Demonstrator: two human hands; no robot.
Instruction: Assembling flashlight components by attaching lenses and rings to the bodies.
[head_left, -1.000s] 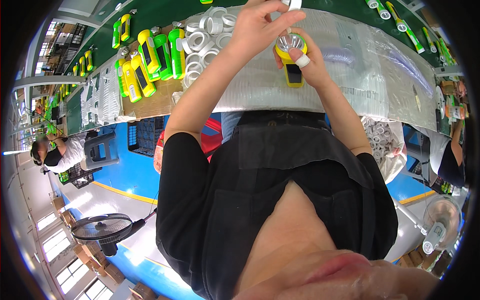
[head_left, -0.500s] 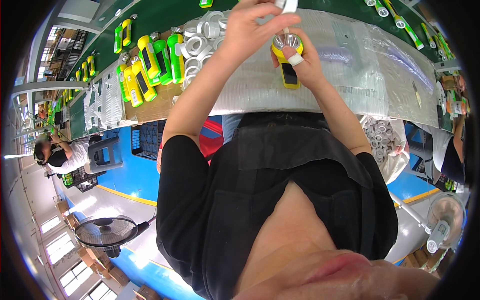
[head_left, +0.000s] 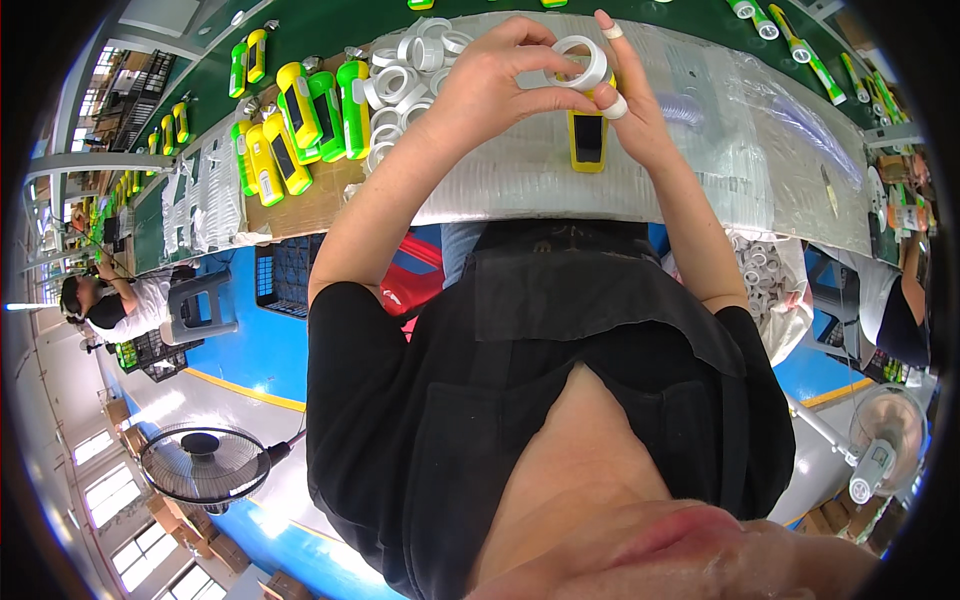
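Observation:
My left hand (head_left: 505, 80) pinches a white plastic ring (head_left: 597, 66) between thumb and fingers, over the head of a yellow flashlight (head_left: 588, 140) with a dark panel. The ring hides most of the flashlight's head; whether it is seated there I cannot tell. My right hand (head_left: 640, 115) is round the far side of the flashlight's head, with white tape on its thumb and a finger. That taped finger points up past the ring, while the other fingers are largely hidden. Beside my left forearm lies a pile of white rings (head_left: 400, 85).
Several yellow and green flashlights (head_left: 300, 115) lie on cardboard at left. Plastic wrap (head_left: 720, 165) covers the bench before me. A bag of white rings (head_left: 765, 285) hangs at my right. Fans (head_left: 205, 462) stand behind me; another person (head_left: 125, 300) sits far left.
My left hand has brought the white ring down and right onto the flashlight's head. My right thumb has moved off the reflector to the ring's side, and a finger has straightened upward.

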